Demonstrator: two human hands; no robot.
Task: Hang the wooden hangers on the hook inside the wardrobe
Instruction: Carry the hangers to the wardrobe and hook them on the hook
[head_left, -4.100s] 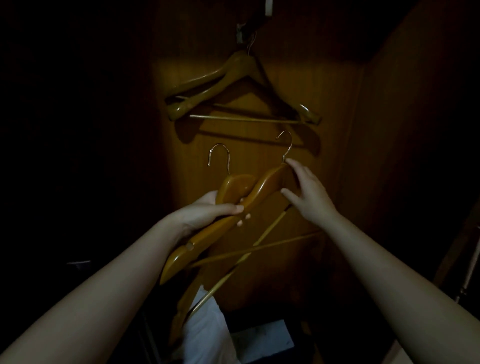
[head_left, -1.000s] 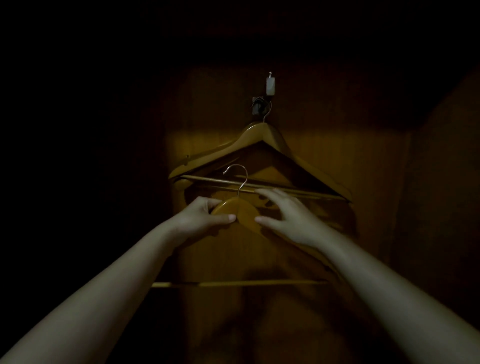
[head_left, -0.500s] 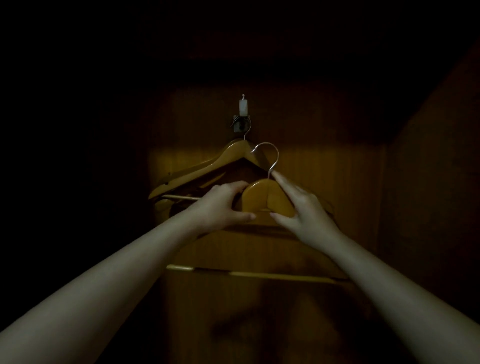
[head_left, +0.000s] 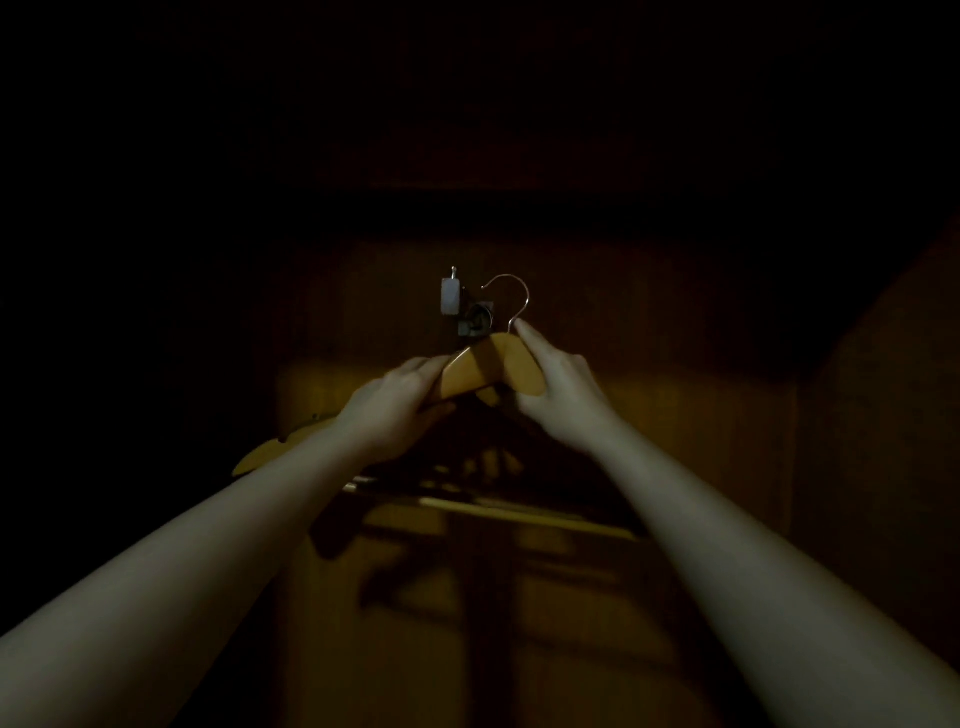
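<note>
Both hands, the left hand (head_left: 400, 405) and the right hand (head_left: 558, 387), grip the stiff, probably light wooden hanger (head_left: 488, 371) at its shoulders, just below the wall hook (head_left: 475, 322), a steady hold.

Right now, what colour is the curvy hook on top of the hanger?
Silver metal hook, seen best in the head view.

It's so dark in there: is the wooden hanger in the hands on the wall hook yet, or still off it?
Off. The light wooden hanger's curved metal hook sits in open air right of the wall hook.
</note>
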